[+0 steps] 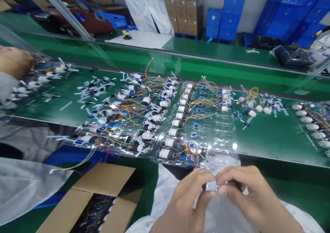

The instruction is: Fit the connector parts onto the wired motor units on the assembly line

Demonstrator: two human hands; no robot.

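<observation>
Close to my body, at the lower middle of the head view, both my hands are held near each other in front of the bench edge. My left hand (184, 200) pinches a small rectangular module (211, 186) with a pale, shiny face. The fingers of my right hand (251, 191) are closed right beside it; what they grip is mostly covered, with a bit of white showing among them. Just beyond lies a clear plastic tray (221, 140), holding a column of white-and-black cylindrical parts (172, 143), small blue squares (194, 134) and coloured wires (203, 102).
Another tray heaped with wired cylinders (145, 100) lies to the left. White strips (94, 88) are scattered on the green bench (268, 136). An open cardboard box (103, 178) stands below at left. A co-worker's arm (15, 61) reaches in at far left.
</observation>
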